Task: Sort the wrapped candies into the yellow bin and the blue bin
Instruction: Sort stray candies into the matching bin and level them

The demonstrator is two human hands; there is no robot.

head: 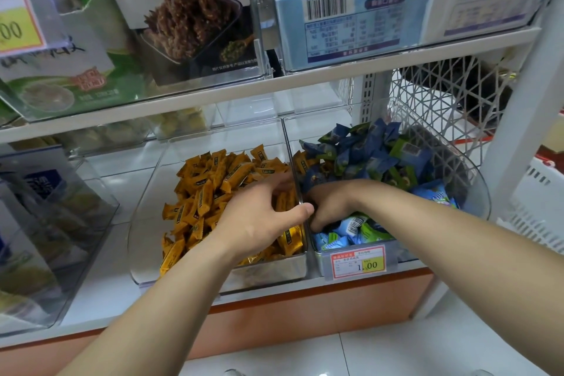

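Left grip (259, 220) rests wide on yellow candies (207, 192). Right grip (328, 207) curls inside the blue bin (480, 192); I can't tell if it holds anything. Mostly sorted, but yellow strays (300, 161) are left there.

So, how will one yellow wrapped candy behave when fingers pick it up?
Probably light: each yellow candy is small beside the left hand. Its glossy wrapper may slip from a loose pinch. Its flat oblong shape likely will not roll.

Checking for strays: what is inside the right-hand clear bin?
At the back, dark blue and green wrapped candies; in front, light blue candies; a yellow candy by the left wall of the bin. The right hand covers the middle; anything under it is hidden.
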